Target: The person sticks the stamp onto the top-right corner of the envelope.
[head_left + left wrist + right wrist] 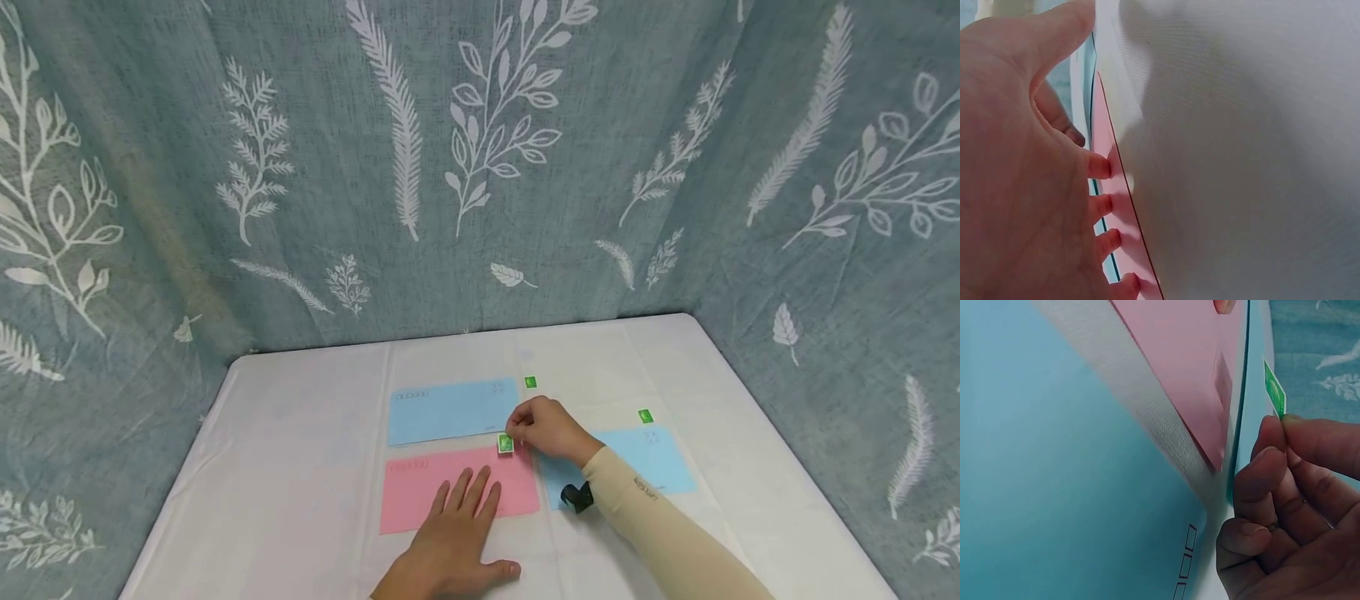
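Observation:
A small green postage stamp with a white border [506,444] is pinched by its edge between thumb and finger of my right hand [549,429]. In the right wrist view the stamp [1275,390] stands up from the fingertips, above the surface. The hand hovers over the upper right corner of a pink envelope [420,492]. My left hand [453,542] lies with fingers spread and straight, its fingertips resting on the pink envelope near its lower edge. In the left wrist view the fingertips touch the pink paper [1105,125].
A blue envelope [450,412] lies behind the pink one, and another blue envelope [667,462] lies to its right, partly under my right forearm. Two more green stamps lie on the white tablecloth, a back stamp [531,382] and a right stamp [646,416]. A patterned curtain [315,167] surrounds the table.

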### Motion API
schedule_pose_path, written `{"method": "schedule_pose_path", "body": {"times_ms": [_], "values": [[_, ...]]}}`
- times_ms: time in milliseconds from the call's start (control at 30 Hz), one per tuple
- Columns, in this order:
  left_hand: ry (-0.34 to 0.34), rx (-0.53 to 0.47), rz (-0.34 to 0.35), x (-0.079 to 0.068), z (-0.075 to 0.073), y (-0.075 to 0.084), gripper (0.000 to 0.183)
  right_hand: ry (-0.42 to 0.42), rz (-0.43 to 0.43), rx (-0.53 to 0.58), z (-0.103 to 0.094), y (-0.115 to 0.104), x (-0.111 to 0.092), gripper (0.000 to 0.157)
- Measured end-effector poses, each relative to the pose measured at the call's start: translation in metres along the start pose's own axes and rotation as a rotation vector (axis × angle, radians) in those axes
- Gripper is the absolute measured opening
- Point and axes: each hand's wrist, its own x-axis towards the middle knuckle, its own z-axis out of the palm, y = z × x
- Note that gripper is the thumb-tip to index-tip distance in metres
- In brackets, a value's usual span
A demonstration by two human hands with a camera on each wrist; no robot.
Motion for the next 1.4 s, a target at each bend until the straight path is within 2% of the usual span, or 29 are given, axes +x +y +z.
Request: {"method": "schedule_pose_path", "body": {"times_ms": [100, 267, 467, 600, 1067, 1400], "values": [[0.02, 0.0, 0.009, 0.004, 0.004, -0.004, 0.11, 0.01, -0.014, -0.007, 0.0, 0.0, 0.002, 0.012], [0.016, -0.043, 0.012, 0.003, 0.009, -0.008, 0.114, -0.026, -0.02, -0.014, 0.006, -0.001, 0.002, 0.012], [-0.003, -0.028, 0.0, 0.006, 0.004, -0.001, 0.113, 0.007, 0.003, -0.003, 0.005, -0.001, -0.002, 0.012], [-0.017, -0.011, -0.013, 0.006, -0.001, 0.003, 0.112, 0.002, -0.005, 0.005, 0.006, -0.001, -0.002, 0.012], [0.006, 0.053, -0.029, 0.007, -0.002, 0.006, 0.112, 0.014, -0.011, -0.019, 0.015, -0.001, 0.0, 0.011], [-0.01, 0.026, -0.03, 0.008, 0.0, 0.003, 0.112, 0.026, -0.016, -0.028, 0.021, -0.003, -0.002, 0.01]]}}
